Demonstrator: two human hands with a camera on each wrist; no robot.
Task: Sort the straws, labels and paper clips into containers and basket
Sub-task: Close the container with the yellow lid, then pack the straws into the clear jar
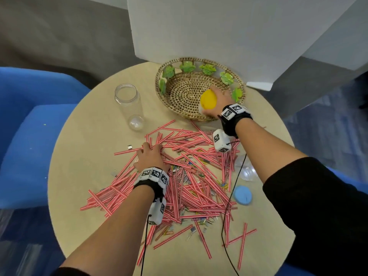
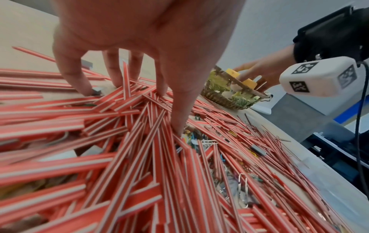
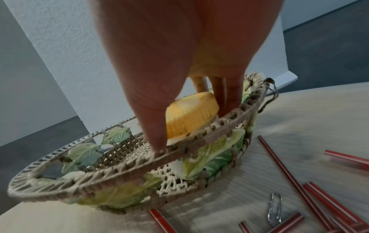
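Observation:
A heap of red-and-white striped straws (image 1: 191, 176) covers the middle of the round table (image 1: 83, 156). Coloured paper clips (image 1: 225, 184) and small grey labels (image 1: 193, 229) lie mixed under and around them. My left hand (image 1: 149, 156) rests on the heap's left side, fingers spread, tips touching the straws (image 2: 139, 157). My right hand (image 1: 211, 101) reaches into the woven basket (image 1: 158, 80) and grips a small yellow-lidded container (image 1: 207, 99). In the right wrist view thumb and fingers clasp the yellow lid (image 3: 191, 113) just inside the basket rim (image 3: 119, 173).
An open clear jar (image 1: 129, 104) stands left of the basket. A blue lid (image 1: 242, 195) and another clear container (image 1: 246, 170) sit at the right, partly under my right arm. A blue chair (image 1: 29, 126) stands to the left and a white pillar (image 1: 219, 26) stands behind the table.

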